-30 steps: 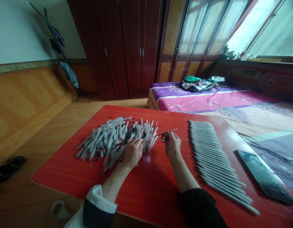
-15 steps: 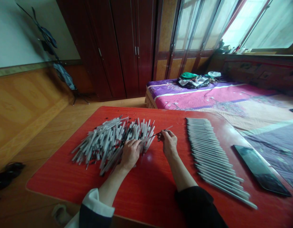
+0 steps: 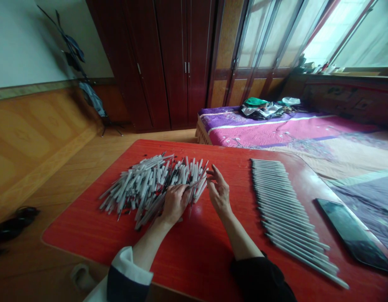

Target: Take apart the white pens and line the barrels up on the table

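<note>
A loose heap of white pen barrels and black parts [image 3: 150,184] lies on the red table [image 3: 194,251]. My left hand [image 3: 175,202] rests on the heap's right edge, fingers curled round a white pen [image 3: 197,183] that points up and right. My right hand [image 3: 218,192] is just right of the heap. Its fingers are stretched and spread, with the fingertips near the tip of that pen. No thin refill shows in it. Further right, a neat row of white pens [image 3: 285,209] lies side by side.
A dark phone or tablet [image 3: 354,237] lies flat near the table's right edge. Behind the table is a bed with a pink and purple cover [image 3: 275,130]. Dark red wardrobes [image 3: 169,63] stand at the back. A coat stand [image 3: 84,79] and black shoes [image 3: 11,224] are on the left.
The thin refill that my right hand pinched is no longer seen. That hand has moved left toward the heap and spread its fingers. My left hand stays on the heap.
</note>
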{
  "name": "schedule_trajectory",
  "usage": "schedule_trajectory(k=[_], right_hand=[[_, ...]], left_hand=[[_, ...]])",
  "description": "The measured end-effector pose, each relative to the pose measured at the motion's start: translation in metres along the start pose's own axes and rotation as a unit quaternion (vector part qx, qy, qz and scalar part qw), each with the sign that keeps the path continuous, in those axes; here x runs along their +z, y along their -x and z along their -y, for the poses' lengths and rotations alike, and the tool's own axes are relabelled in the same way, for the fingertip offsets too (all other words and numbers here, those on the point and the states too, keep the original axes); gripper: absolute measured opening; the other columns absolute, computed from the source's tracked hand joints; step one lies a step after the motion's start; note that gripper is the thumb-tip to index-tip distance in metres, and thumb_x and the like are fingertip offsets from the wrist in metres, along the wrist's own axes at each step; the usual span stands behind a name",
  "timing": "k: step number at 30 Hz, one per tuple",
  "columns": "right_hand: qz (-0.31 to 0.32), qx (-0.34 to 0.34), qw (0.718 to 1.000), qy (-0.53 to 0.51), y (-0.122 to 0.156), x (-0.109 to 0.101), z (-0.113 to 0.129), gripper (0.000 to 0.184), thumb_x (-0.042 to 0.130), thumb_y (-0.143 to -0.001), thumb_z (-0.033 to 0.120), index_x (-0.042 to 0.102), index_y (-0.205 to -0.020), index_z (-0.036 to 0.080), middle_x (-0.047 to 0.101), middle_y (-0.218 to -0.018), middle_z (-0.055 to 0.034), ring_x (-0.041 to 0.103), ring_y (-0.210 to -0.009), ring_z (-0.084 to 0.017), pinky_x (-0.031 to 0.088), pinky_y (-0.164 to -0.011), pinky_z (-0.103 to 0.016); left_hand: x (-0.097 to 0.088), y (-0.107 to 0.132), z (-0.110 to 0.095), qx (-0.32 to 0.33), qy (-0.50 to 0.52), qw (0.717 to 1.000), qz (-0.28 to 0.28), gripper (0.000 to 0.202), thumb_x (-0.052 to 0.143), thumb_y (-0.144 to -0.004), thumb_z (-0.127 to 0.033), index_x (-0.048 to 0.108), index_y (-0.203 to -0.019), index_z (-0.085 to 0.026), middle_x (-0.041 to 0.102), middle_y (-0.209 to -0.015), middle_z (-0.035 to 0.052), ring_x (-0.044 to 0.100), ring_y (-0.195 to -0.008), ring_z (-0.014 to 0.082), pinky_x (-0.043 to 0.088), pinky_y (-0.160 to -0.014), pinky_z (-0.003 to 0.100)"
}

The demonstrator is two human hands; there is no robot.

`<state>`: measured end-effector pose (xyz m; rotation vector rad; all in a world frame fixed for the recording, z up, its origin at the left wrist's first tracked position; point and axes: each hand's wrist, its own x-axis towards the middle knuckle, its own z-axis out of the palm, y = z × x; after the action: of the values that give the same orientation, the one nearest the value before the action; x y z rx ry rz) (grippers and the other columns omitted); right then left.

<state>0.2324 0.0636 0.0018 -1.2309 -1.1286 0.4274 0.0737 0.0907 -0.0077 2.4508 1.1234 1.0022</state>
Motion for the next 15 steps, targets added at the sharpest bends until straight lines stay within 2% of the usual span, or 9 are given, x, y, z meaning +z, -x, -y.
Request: schedule_trajectory(k=[4,8,11,15], right_hand=[[0.088,-0.067,0.990,0.090,0.003,0.002,0.001,0.038,0.042,-0.074,0.014,0.065,-0.103,0.020,0.064,-0.100,-0.0071,0.059,-0.089,-0.018,0.047,-0.074,-0.028],[0.056,-0.042,0.990,0.123,0.005,0.001,-0.005,0.035,0.043,-0.077,0.019,0.064,-0.106,0.019,0.065,-0.095,-0.0080,0.061,-0.076,-0.016,0.048,-0.063,-0.026],[0.027,-0.009,0.981,0.190,-0.001,-0.004,-0.012,0.029,0.044,-0.081,0.025,0.067,-0.097,0.019,0.066,-0.092,-0.0071,0.060,-0.073,-0.016,0.047,-0.063,-0.026],[0.022,0.009,0.934,0.357,-0.025,-0.006,-0.022,0.027,0.045,-0.082,0.029,0.069,-0.087,0.020,0.066,-0.093,-0.0063,0.058,-0.084,-0.019,0.043,-0.073,-0.029]], left_hand=[[0.000,-0.001,0.001,0.006,0.003,1.000,-0.012,0.021,0.041,-0.090,-0.027,0.059,-0.093,-0.018,0.067,-0.088,0.0052,0.060,-0.083,0.0192,0.040,-0.077,0.032],[0.001,-0.001,0.007,-0.037,0.002,0.995,-0.094,0.018,0.043,-0.088,-0.024,0.059,-0.094,-0.017,0.067,-0.085,0.0071,0.060,-0.082,0.0202,0.042,-0.075,0.032],[0.001,-0.001,0.013,-0.087,0.030,0.982,-0.166,0.020,0.043,-0.088,-0.026,0.058,-0.097,-0.016,0.066,-0.084,0.0080,0.060,-0.081,0.0204,0.044,-0.075,0.033],[0.000,-0.002,0.015,-0.107,0.053,0.974,-0.194,0.021,0.042,-0.088,-0.027,0.058,-0.095,-0.016,0.066,-0.082,0.0079,0.061,-0.079,0.0199,0.044,-0.075,0.033]])
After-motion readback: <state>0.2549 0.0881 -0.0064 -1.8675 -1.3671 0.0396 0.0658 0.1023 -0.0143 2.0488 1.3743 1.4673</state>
